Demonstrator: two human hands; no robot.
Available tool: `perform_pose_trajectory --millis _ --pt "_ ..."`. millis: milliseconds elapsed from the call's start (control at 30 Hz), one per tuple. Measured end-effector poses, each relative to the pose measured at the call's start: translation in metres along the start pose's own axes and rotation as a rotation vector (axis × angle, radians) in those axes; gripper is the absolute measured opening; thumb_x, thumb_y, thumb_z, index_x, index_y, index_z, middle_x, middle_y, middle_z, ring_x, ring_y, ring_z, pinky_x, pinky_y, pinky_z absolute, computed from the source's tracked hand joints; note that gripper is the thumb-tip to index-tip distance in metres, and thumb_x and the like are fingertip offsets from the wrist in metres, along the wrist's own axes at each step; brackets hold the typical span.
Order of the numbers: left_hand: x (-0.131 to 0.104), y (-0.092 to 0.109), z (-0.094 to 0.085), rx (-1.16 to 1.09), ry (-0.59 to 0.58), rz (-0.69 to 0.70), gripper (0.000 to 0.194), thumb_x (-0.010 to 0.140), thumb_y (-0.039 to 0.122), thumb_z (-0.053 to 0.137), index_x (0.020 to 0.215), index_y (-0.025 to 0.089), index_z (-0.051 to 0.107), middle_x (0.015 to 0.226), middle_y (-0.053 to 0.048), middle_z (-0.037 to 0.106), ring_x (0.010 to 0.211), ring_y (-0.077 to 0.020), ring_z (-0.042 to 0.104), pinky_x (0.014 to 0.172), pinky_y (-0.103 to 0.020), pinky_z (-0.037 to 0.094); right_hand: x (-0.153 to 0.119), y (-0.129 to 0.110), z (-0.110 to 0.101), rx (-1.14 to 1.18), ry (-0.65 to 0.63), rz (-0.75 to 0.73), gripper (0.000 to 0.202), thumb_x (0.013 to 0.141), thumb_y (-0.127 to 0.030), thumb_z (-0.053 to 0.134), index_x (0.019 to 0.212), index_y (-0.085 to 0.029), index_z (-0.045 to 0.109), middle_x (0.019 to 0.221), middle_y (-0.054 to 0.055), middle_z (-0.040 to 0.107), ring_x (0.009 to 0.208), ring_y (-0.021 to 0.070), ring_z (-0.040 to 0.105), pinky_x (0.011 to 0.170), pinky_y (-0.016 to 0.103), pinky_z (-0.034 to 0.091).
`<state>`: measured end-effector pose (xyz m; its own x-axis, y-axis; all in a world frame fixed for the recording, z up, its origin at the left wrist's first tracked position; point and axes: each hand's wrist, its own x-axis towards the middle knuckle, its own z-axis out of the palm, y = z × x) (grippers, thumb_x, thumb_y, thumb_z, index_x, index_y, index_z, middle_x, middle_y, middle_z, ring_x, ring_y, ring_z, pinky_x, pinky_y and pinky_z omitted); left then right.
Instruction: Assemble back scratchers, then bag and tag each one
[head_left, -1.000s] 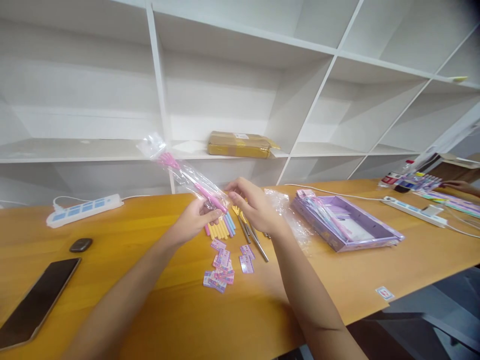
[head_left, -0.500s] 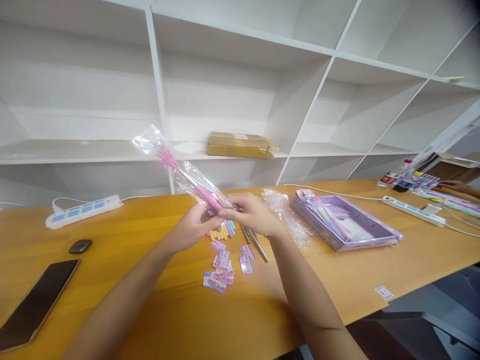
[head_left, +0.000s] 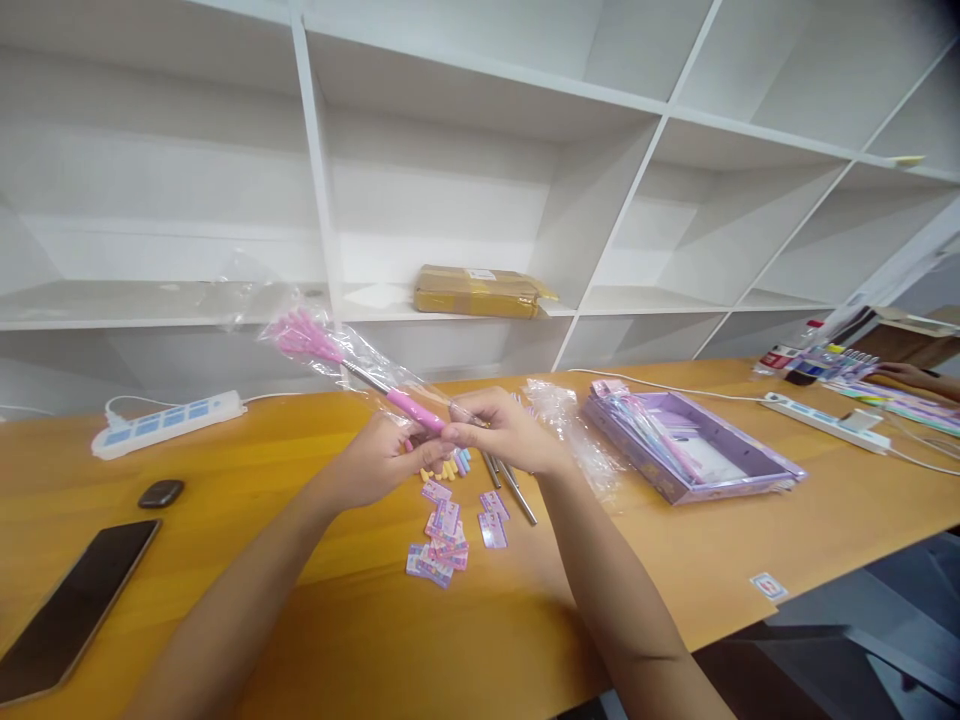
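A pink back scratcher [head_left: 415,409] with a metal rod and a hand-shaped head lies slantwise in the air inside a clear plastic bag [head_left: 322,335]. Its head points up to the left. My left hand [head_left: 375,462] is closed around the handle end from below. My right hand [head_left: 501,430] pinches the end of the handle and the bag there. On the table below are several small printed cards [head_left: 448,540], yellow and blue tubes [head_left: 450,467] partly hidden by my hands, and metal rods [head_left: 517,495].
To the right, a purple box [head_left: 739,480] holds bagged items, with loose clear plastic [head_left: 570,430] beside it. A phone [head_left: 75,610], a small black case [head_left: 160,492] and a power strip [head_left: 169,422] lie left. A cardboard box [head_left: 480,291] rests on the shelf. Another person's hand [head_left: 911,376] shows far right.
The scratcher's head has swung left and slightly down, its bag trailing further left. My left hand has shifted a little left; my right hand stays nearly in place.
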<state>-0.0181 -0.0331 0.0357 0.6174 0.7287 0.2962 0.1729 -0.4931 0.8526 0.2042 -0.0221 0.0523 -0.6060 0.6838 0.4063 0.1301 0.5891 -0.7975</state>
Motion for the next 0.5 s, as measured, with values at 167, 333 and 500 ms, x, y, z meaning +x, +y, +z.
perform_pose_trajectory --millis 167,333,500 --pt "-0.0008 -0.0086 0.0025 -0.06 -0.038 -0.043 0.036 0.1 0.05 0.061 0.095 0.017 0.074 0.084 -0.007 0.073 0.082 -0.0201 0.071 0.075 -0.032 0.057 0.0009 -0.0018 0.0031 0.198 -0.117 -0.041 0.04 0.099 -0.045 0.065 0.072 -0.015 0.064 0.073 0.002 0.068 0.07 0.0132 0.065 0.067 0.027 0.05" --pt "-0.0013 -0.0082 0.0037 -0.006 -0.049 0.023 0.033 0.1 0.047 0.061 0.097 0.018 0.078 0.086 -0.007 0.076 0.087 -0.021 0.072 0.079 -0.033 0.058 -0.0011 -0.002 0.0031 0.279 -0.19 0.001 0.043 0.101 -0.047 0.061 0.076 -0.013 0.067 0.075 0.006 0.072 0.068 0.0142 0.066 0.065 0.027 0.051" --pt "-0.0023 -0.0024 0.0044 0.023 -0.064 0.103 0.03 0.101 0.044 0.061 0.105 0.02 0.079 0.086 -0.006 0.077 0.087 -0.021 0.073 0.08 -0.034 0.059 -0.0026 0.0035 0.0019 0.212 -0.205 0.053 0.055 0.1 -0.062 0.056 0.076 -0.014 0.068 0.073 0.006 0.072 0.059 0.0102 0.057 0.056 0.023 0.047"
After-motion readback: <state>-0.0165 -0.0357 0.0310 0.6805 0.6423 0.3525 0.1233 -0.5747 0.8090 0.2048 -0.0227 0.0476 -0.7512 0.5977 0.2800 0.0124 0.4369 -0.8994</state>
